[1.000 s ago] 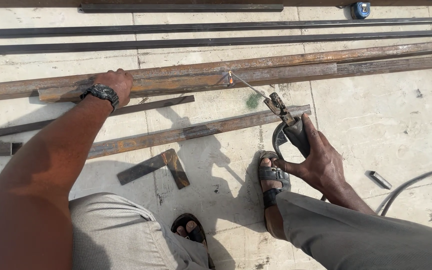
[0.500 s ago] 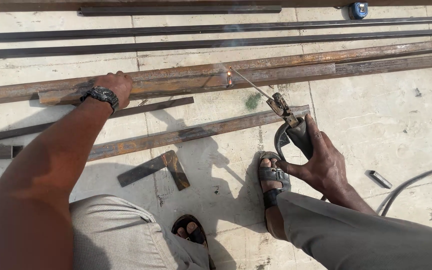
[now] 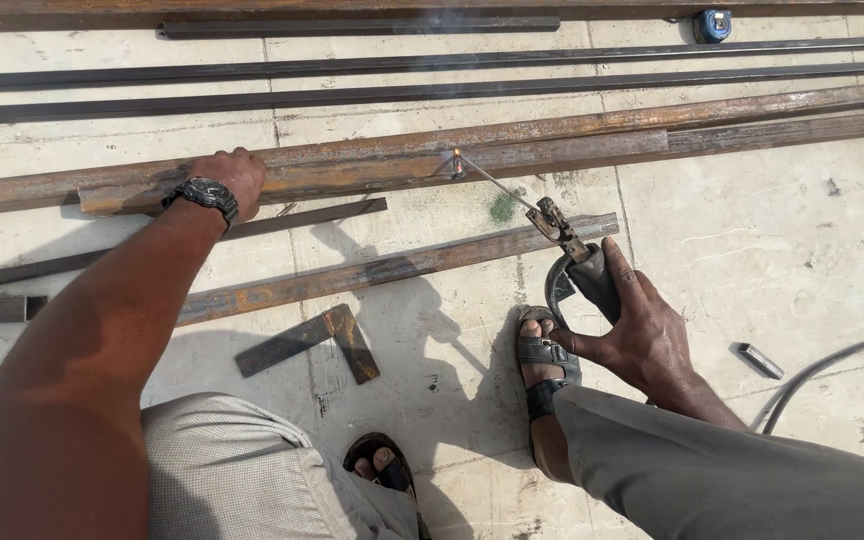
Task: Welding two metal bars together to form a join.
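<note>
the concrete floor [image 3: 752,230] fills the view, pale and stained, with long metal bars lying across it. two thin dark bars [image 3: 402,80] run side by side near the top. below them lies the rusty angle bar [image 3: 372,165], the longest rusty piece, with another rusty length set against it on the right. a shorter rusty bar [image 3: 392,268] lies nearer the person, slanting up to the right, and a thin dark strip [image 3: 312,215] sits between the two. a small steel square [image 3: 317,340] rests on the floor by the knees.

the left hand [image 3: 232,178] presses down flat on the rusty angle bar, fingers curled over its far edge, a dark wristwatch [image 3: 202,195] on the wrist. the right hand [image 3: 642,335] is clenched around the black handle of the electrode holder [image 3: 577,265], just above a sandalled foot [image 3: 544,360]. the thin welding rod [image 3: 497,183] reaches from the holder's clamp to the rusty angle bar, its tip glowing where it touches the metal. a grey cable [image 3: 822,375] curves away at the right, near a small metal offcut [image 3: 760,360]. a blue tape measure [image 3: 712,24] sits at the top edge.
</note>
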